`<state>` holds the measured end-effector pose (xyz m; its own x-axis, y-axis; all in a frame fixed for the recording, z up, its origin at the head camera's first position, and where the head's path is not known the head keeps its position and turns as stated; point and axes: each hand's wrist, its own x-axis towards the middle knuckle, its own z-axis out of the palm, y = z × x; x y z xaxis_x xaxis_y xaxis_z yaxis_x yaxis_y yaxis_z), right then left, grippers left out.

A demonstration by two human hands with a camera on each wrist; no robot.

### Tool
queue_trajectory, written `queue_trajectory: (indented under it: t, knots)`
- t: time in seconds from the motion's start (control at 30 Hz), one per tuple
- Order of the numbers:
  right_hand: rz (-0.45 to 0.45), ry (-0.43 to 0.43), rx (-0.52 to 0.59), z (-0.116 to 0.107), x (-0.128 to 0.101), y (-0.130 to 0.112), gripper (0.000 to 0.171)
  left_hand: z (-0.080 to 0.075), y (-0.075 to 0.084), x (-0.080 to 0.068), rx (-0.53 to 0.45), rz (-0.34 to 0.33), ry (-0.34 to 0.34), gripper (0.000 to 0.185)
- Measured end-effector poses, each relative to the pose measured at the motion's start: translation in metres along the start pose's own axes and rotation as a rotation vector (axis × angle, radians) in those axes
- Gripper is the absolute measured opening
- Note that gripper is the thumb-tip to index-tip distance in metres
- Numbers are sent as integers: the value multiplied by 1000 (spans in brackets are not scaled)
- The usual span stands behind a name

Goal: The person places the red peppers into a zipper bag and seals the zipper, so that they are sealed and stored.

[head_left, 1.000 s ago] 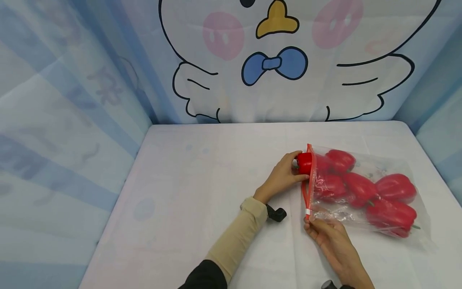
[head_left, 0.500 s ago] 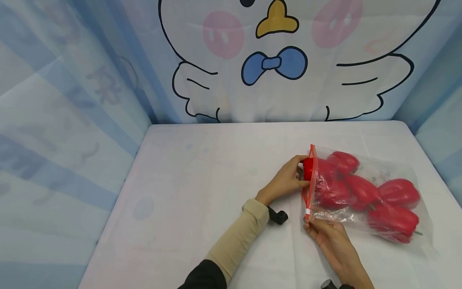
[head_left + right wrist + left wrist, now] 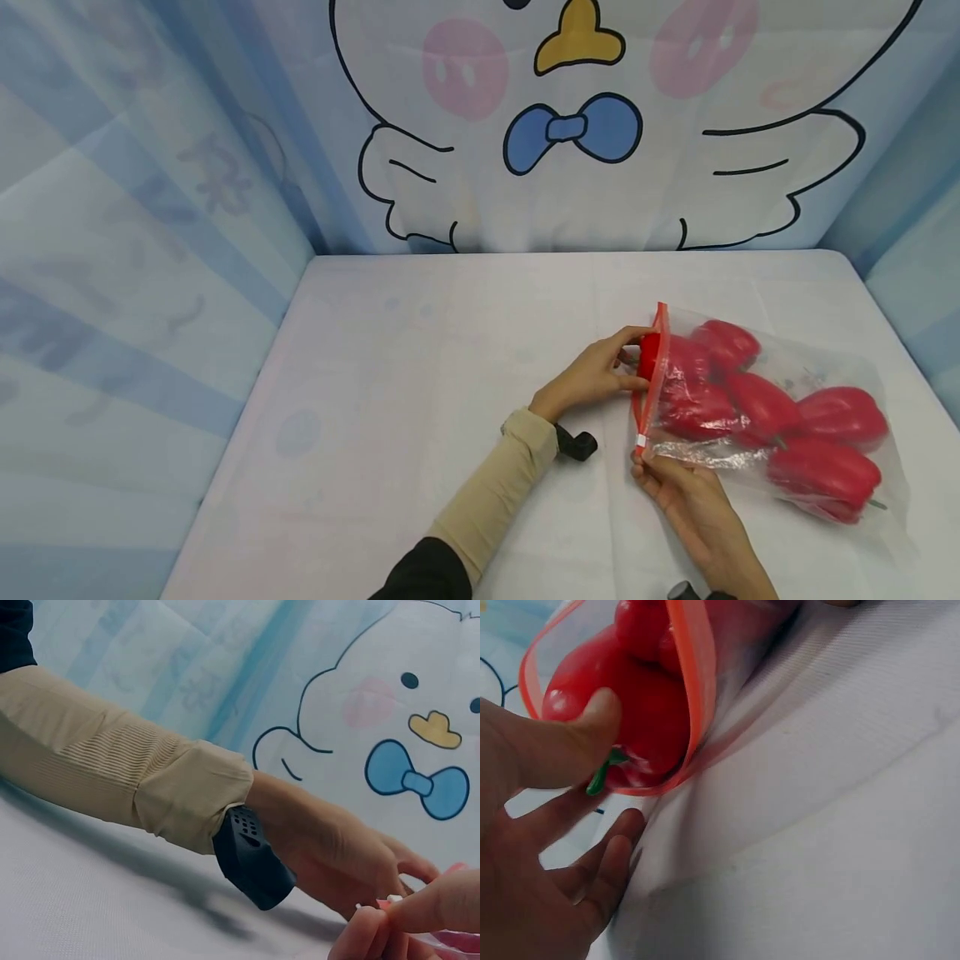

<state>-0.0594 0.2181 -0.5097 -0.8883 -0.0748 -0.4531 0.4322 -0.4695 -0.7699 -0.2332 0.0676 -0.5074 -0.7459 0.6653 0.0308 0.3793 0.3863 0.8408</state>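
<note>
left hand [image 3: 592, 379] grips red pepper [image 3: 649, 357], half inside bag mouth | right hand [image 3: 693, 504] pinches bag [image 3: 780, 417] at its near zip corner | bag lies on table [image 3: 420, 375]

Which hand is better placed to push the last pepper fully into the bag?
Left. The left hand already presses the pepper at the bag's mouth, thumb on it. The right hand pinches the zip corner, holding the bag steady.
</note>
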Motion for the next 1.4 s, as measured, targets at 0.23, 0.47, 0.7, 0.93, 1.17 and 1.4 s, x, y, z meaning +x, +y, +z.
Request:
queue_trajectory:
  t: [0.23, 0.47, 0.7, 0.93, 1.17, 1.4]
  knots:
    - [-16, -32, 0, 0, 0, 0, 17, -3, -2, 1, -1, -9, -48, 76]
    - [-36, -41, -8, 1, 1, 2, 21, 0, -2, 7, 41, 1, 48, 61]
    - [-52, -38, -7, 2, -1, 1, 20, -2, -2, 17, 32, -40, 127, 40]
    - [-4, 16, -65, 0, -2, -1, 15, -11, -5, 31, -99, -47, 33, 48]
    - [-64, -37, -56, 0, -3, 0, 24, -27, -11, 39, -283, 8, -170, 70]
    - [-17, 4, -142, 0, -3, 1, 22, -43, -19, 49, -253, 111, -312, 80]
